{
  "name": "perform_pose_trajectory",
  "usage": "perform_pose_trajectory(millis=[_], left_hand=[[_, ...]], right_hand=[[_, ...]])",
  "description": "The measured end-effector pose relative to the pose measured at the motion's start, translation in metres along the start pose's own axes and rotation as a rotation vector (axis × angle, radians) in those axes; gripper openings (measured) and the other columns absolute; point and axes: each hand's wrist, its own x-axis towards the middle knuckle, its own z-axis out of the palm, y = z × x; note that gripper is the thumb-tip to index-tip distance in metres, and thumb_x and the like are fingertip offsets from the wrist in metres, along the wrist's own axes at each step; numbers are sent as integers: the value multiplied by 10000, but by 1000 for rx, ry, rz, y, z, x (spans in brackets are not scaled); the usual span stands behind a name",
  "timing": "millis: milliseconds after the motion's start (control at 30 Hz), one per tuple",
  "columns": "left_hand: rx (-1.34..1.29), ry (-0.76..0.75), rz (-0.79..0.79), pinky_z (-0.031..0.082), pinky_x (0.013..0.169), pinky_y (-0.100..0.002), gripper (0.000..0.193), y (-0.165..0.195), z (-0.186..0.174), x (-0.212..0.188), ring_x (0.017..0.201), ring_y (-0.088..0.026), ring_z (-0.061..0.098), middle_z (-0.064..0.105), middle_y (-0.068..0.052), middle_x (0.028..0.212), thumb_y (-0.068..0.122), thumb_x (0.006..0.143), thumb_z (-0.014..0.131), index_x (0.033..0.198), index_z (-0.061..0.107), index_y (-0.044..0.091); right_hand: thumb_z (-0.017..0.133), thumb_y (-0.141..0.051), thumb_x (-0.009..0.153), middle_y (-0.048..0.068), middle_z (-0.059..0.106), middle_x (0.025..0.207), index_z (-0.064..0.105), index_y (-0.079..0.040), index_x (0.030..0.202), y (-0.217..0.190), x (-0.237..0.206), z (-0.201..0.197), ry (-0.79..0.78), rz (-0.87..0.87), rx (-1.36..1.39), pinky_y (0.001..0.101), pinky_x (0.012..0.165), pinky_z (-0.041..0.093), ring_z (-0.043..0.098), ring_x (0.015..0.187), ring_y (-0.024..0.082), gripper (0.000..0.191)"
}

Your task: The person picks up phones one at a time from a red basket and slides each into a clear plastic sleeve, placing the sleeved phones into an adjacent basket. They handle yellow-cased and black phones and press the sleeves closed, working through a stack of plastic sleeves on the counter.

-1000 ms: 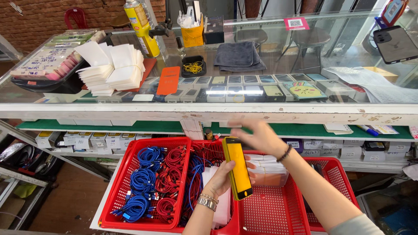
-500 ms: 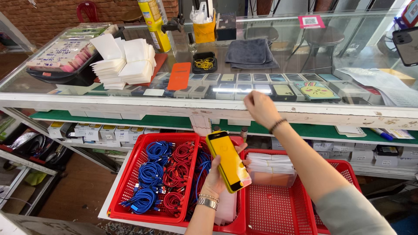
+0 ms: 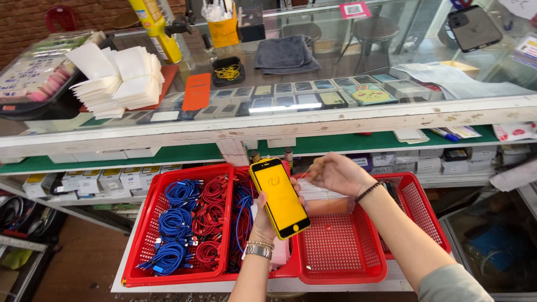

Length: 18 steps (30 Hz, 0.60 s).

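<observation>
Holding a yellow-faced phone [image 3: 281,197] upright, the left hand [image 3: 267,219] grips firmly; the right hand [image 3: 334,173], loosely curled, appears empty; the grip should be kept steady above the red basket [image 3: 341,263].

Two bare forearms, metal link watch [image 3: 258,250] on left wrist, dark beaded bracelet [image 3: 369,191] on right wrist, grey sleeve [image 3: 450,285] lower right

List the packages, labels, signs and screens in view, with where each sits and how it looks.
Phone: held upright in the left hand, yellow screen, black rim.
Pink sign: top of the glass counter, small square.
Orange card: flat on the counter, rectangular.
White packets: fanned stack, counter left.
Small boxes: row under the green shelf, white and yellow.
Right hand: beside the phone, fingers pinched.
</observation>
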Motion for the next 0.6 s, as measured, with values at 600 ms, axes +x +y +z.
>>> perform_pose_trajectory(millis=[600], left_hand=[[560, 249, -612, 620, 876, -451, 544, -14, 1, 37, 927, -295, 755, 731, -165, 1016, 354, 891, 703, 1312, 577, 34]], right_hand=[[513, -350, 1070, 32, 628, 727, 813, 36, 949, 55, -135, -5, 394, -373, -733, 284, 868, 546, 646, 802, 101, 504]])
